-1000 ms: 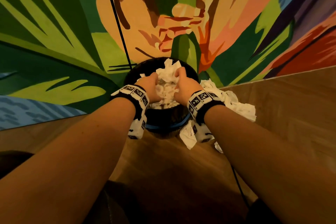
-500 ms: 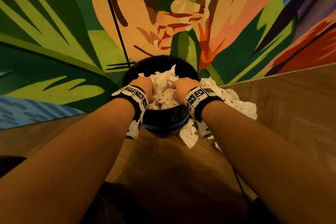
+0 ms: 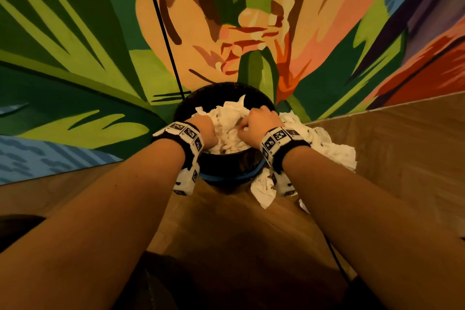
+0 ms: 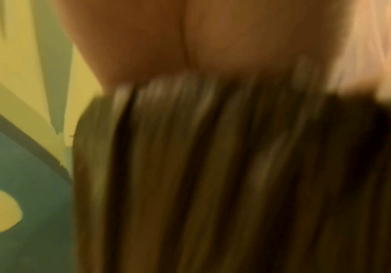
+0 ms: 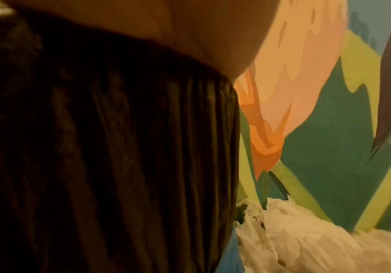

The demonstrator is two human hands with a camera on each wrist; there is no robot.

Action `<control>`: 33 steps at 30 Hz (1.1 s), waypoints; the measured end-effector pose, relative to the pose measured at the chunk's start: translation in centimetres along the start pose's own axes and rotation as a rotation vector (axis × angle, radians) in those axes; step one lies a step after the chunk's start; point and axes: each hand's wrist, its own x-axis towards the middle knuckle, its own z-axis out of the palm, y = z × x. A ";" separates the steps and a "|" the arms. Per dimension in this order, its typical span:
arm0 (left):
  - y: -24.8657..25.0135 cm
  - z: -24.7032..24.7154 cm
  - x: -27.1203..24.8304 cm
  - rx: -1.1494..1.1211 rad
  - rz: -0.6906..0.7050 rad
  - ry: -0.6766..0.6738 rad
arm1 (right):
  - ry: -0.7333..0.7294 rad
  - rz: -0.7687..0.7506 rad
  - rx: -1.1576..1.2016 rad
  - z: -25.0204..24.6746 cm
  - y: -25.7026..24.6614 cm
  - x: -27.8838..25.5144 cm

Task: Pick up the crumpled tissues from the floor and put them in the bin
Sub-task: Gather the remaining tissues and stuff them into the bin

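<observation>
We see both hands in the bin (image 3: 221,94) — right hand (image 3: 259,124) fisted on tissues (image 3: 226,128), left hand's (image 3: 205,129) grip hidden; more tissues (image 3: 332,148) at 3 o'clock.

Dark bin (image 5: 110,157) with a pleated black liner, filling the frame from 6 to 11 o'clock. Pressed against its top edge at 12 o'clock, the underside of the right hand (image 5: 190,31), fingers out of sight. At the foot of the bin near 6 o'clock, a sliver of blue rim (image 5: 230,254). Heaped on the floor at 4 to 5 o'clock, just beside the bin, crumpled white tissues (image 5: 306,238). Behind them, from 1 to 4 o'clock, a painted wall (image 5: 330,129): peach and orange petals, green and yellow-green leaves, a dark purple streak at 2 o'clock. Upper left corner, a small pale blur, too unclear to identify.
</observation>
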 end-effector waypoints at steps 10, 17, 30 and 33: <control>0.0 -6.5 -2.3 -0.058 0.044 0.282 | 0.338 -0.175 0.453 -3.0 3.1 -2.3; 6.3 -7.0 -3.6 -0.252 0.258 0.482 | 0.562 0.149 0.639 -3.2 9.1 -4.0; 15.0 16.6 0.1 -0.164 0.279 -0.231 | -0.158 0.529 0.328 10.5 15.9 -12.9; 12.8 22.4 0.5 -0.149 0.171 -0.347 | -0.248 0.508 0.333 13.4 15.4 -14.1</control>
